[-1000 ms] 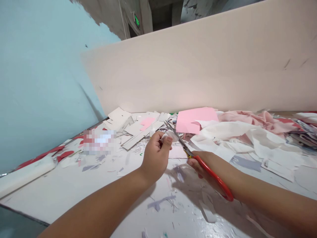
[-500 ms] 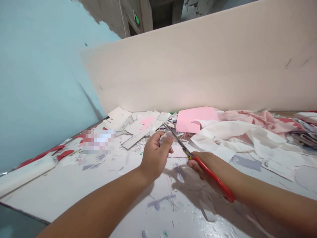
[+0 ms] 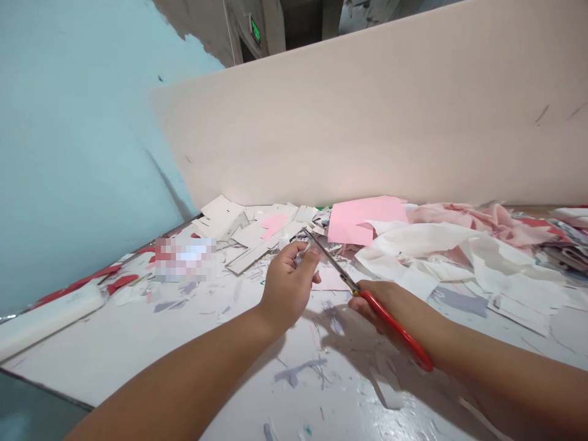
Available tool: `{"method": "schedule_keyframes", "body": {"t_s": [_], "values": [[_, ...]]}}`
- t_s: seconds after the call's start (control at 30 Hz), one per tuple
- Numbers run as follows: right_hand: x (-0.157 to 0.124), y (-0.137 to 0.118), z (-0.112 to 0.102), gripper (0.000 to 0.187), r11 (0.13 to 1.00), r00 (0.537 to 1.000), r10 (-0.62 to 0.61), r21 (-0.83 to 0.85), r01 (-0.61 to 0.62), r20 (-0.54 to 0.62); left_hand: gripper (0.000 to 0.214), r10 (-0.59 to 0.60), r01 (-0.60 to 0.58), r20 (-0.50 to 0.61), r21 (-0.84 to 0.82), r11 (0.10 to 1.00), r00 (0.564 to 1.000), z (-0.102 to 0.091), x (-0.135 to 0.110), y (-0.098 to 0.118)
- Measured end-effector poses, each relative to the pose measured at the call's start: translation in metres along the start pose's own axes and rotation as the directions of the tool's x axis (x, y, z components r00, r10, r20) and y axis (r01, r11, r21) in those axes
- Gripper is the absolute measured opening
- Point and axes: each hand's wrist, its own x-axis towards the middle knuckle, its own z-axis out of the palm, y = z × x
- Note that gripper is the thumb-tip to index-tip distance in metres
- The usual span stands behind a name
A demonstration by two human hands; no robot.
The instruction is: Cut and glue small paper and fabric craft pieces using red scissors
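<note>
Left hand (image 3: 289, 285) pinches white paper scrap (image 3: 301, 255); right hand (image 3: 388, 309) closed around scissors (image 3: 390, 324).
Scrap sits at left fingertips, just left of the blades. Scissors' long axis runs diagonally, tips up-left past those fingers, red handles low right, so left hand is nearer the tips. Pink sheet (image 3: 367, 220) lies beyond right hand on bench (image 3: 138, 361).

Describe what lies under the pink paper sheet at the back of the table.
The pink paper sheet rests on white paper offcuts showing along its lower edge; whatever lies beneath its middle is covered and cannot be seen.
</note>
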Motion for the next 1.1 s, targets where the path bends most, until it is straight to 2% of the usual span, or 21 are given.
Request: {"method": "schedule_keyframes", "body": {"t_s": [0.1, 0.17, 0.27, 0.33, 0.43, 0.53, 0.63, 0.73, 0.83, 0.9, 0.97, 1.1], "values": [[-0.001, 0.001, 0.0, 0.031, 0.999, 1.0, 0.023, 0.041, -0.023, 0.001, 0.023, -0.001, 0.001, 0.004, -0.008, 1.0, 1.0, 0.0, 0.0, 0.0], [-0.001, 0.004, 0.001, 0.031, 0.992, 1.0, 0.027, 0.126, -0.028, 0.009, 0.023, -0.003, 0.003, 0.003, -0.016, 1.0, 1.0, 0.0, 0.0, 0.0], [-0.001, 0.011, 0.006, 0.033, 0.948, 1.0, -0.015, 0.318, 0.021, -0.019, 0.021, -0.01, 0.01, 0.009, -0.054, 0.999, 1.0, -0.001, 0.0, 0.001], [-0.001, 0.016, 0.008, 0.036, 0.927, 0.997, -0.038, 0.37, 0.063, -0.074, 0.02, -0.004, 0.007, 0.028, -0.093, 0.996, 1.0, -0.001, 0.0, 0.001], [-0.002, 0.019, 0.008, 0.038, 0.948, 0.989, -0.043, 0.307, 0.085, -0.141, 0.022, 0.021, -0.012, 0.057, -0.145, 0.989, 0.998, -0.003, 0.001, 0.0], [-0.002, 0.019, 0.004, 0.045, 0.977, 0.99, 0.021, 0.215, 0.01, -0.138, 0.024, 0.071, -0.058, 0.073, -0.165, 0.985, 0.995, -0.005, 0.001, -0.001], [0.0, 0.02, -0.001, 0.049, 0.983, 0.987, 0.127, 0.145, -0.113, -0.095, 0.028, 0.201, -0.183, 0.076, -0.192, 0.964, 0.977, -0.006, -0.002, 0.001], [0.005, 0.023, -0.003, 0.043, 0.985, 0.979, 0.174, 0.029, -0.172, -0.108, 0.028, 0.365, -0.349, 0.062, -0.185, 0.919, 0.929, -0.007, -0.006, 0.004], [0.005, 0.025, 0.003, 0.027, 0.992, 0.986, 0.042, -0.111, -0.061, -0.16, 0.029, 0.463, -0.459, 0.072, -0.06, 0.886, 0.884, -0.007, -0.009, 0.006], [0.001, 0.025, 0.009, 0.02, 0.985, 0.988, -0.053, -0.171, 0.028, -0.145, 0.027, 0.487, -0.498, 0.129, 0.068, 0.864, 0.864, -0.006, -0.008, 0.005], [-0.005, 0.023, 0.014, 0.018, 0.983, 0.992, -0.089, -0.167, 0.074, -0.085, 0.022, 0.421, -0.457, 0.214, 0.166, 0.874, 0.882, -0.004, -0.007, 0.003], [-0.017, 0.014, 0.012, 0.022, 0.985, 0.985, -0.168, -0.039, 0.169, 0.026, 0.024, 0.128, -0.174, 0.277, 0.146, 0.974, 0.952, -0.001, -0.004, -0.005]]}}
